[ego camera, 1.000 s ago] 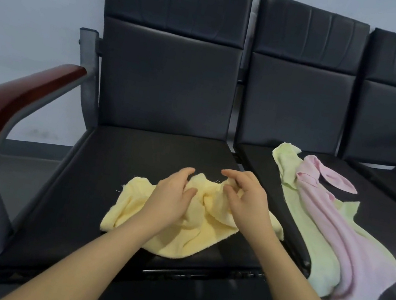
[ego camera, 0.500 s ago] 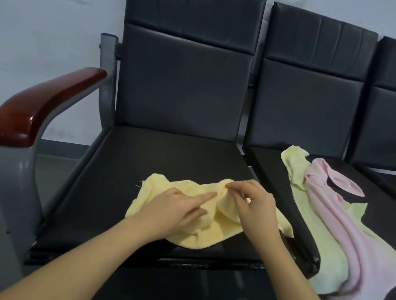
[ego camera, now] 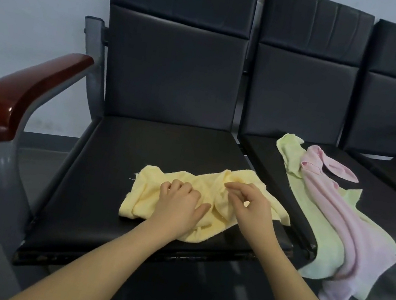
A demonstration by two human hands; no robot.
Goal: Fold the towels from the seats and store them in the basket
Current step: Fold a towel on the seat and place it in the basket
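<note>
Hands: left hand flat, pressing yellow towel; right hand loosely curled above it, holding nothing | Location: left seat front | Handling: likely soft, light, limp; take by corners

Both forearms bare to the frame edge; no sleeves. Left hand and right hand ungloved, no rings.

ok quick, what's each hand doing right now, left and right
Left hand: open, fingers loosely bent, resting flat on the yellow towel.
Right hand: over the towel with fingers curled; cannot tell whether it pinches the cloth.
</note>
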